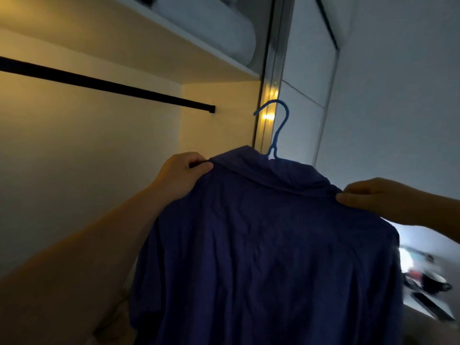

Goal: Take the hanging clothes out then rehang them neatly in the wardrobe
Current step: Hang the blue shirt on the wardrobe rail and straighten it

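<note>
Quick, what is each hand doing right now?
Left hand: grips the shirt at its shoulder.
Right hand: pinches the shirt's other shoulder.

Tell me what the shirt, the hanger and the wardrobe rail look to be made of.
Shirt: soft, thin woven or knit fabric, matte dark blue, finely creased and limp.
Hanger: thin blue hook, probably plastic or coated wire; too slim to tell.
Rail: straight, dark, matte bar, likely painted metal.

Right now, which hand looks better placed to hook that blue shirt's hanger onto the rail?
Probably the left hand: it grips the shirt shoulder on the side nearer the dark rail. The right hand pinches the far shoulder, away from the wardrobe. The hanger hook hangs free.
</note>
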